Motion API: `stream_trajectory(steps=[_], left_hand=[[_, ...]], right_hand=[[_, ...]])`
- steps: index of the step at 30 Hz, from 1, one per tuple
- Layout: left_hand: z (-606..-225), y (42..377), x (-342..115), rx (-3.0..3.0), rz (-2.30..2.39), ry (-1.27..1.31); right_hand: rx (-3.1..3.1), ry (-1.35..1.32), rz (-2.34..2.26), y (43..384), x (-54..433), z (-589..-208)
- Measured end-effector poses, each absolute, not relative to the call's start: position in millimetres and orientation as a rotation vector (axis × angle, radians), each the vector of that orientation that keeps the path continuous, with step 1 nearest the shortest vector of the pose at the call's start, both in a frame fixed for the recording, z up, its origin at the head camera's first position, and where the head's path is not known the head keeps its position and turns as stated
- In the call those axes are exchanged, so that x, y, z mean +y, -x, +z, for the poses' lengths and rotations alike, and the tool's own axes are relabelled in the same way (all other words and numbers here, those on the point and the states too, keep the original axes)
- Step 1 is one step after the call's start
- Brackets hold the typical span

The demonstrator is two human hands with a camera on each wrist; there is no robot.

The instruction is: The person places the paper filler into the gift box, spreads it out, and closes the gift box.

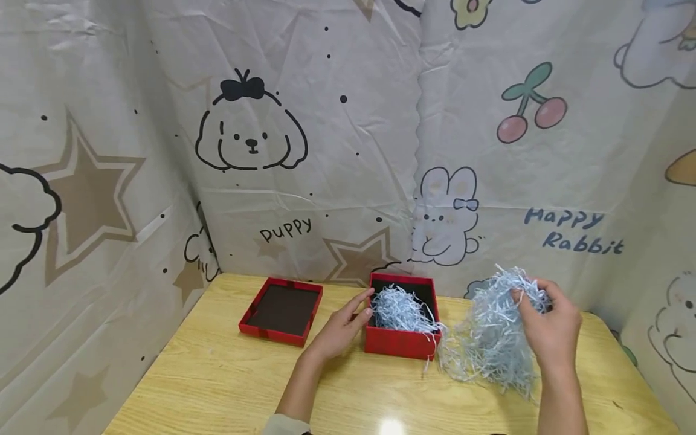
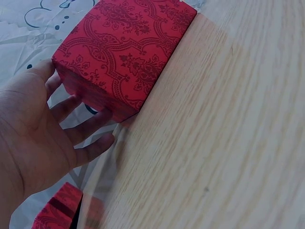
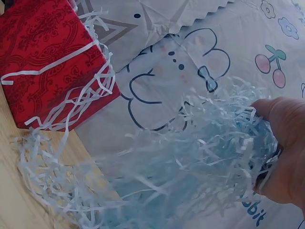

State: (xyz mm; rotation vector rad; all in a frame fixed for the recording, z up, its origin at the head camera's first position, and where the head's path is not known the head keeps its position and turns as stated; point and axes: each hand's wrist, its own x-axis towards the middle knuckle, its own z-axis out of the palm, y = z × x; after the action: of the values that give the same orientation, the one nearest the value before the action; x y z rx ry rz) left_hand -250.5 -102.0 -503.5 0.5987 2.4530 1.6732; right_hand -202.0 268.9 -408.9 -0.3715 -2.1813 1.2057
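A red patterned box [image 1: 401,343] with a dark inside stands on the wooden table, part filled with pale blue shredded paper [image 1: 399,308]. My left hand [image 1: 339,329] is at the box's left side, fingers extended; in the left wrist view its fingertips [image 2: 106,143] lie along the box wall. To the right of the box, my right hand [image 1: 551,323] grips a large loose clump of shredded paper [image 1: 500,329], which hangs down from the fingers. Strands trail from this clump toward the box, and some droop over its front right rim, as the right wrist view also shows.
A red lid [image 1: 274,334] with a dark inside lies upturned on the table [image 1: 217,386], left of the box. Behind the table hangs a pale printed cloth [image 1: 359,169] with cartoon drawings, and more cloth closes off both sides.
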Motion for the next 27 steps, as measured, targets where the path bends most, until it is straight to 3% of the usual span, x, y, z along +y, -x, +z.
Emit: stream_trajectory(steps=[15,27], left_hand=[[-501.6,251.1,-103.2,2.436,1.677,-0.614],[-503.2,252.0,-103.6,2.445,1.673,-0.611]], right_hand=[[-2.126,0.237,1.189,209.5,253.4,-360.1],[-2.014,-0.065,1.262,228.1,209.4,-311.8]])
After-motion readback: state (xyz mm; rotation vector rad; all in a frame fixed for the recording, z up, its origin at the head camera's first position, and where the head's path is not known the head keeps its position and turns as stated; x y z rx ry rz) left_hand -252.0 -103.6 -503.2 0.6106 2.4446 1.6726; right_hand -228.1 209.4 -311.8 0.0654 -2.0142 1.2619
